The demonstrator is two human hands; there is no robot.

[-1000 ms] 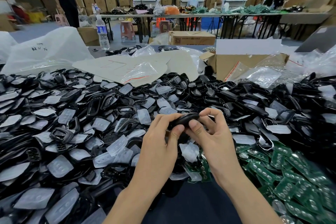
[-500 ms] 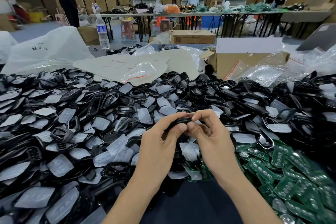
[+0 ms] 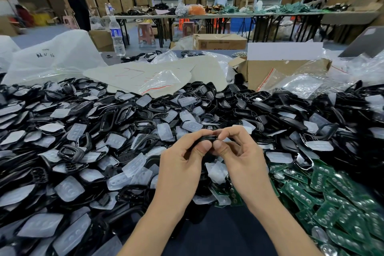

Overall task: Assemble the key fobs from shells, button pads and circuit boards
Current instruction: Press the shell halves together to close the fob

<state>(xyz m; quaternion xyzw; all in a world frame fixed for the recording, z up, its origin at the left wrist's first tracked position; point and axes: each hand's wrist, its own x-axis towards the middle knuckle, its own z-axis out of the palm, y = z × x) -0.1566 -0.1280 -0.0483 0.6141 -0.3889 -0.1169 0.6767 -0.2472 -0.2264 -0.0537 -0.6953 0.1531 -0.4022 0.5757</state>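
A black key fob shell [image 3: 204, 139] is pinched between both hands above the middle of the pile. My left hand [image 3: 182, 164] grips its left end with thumb and fingers. My right hand [image 3: 241, 156] grips its right end, both thumbs pressing side by side on the near edge. Most of the fob is hidden by my fingers. A wide heap of black shells [image 3: 116, 122] mixed with translucent button pads [image 3: 133, 164] covers the table. Green circuit boards [image 3: 324, 193] are heaped at the lower right.
Cream sheets and plastic bags [image 3: 158, 77] lie behind the heap, an open cardboard box [image 3: 276, 70] at the back right, a water bottle [image 3: 116, 35] at the back left. Dark bare tabletop [image 3: 216, 235] shows between my forearms. People work at tables further off.
Both hands have drawn closer together on the fob; the thumbs now meet on its near edge and less of the shell shows.
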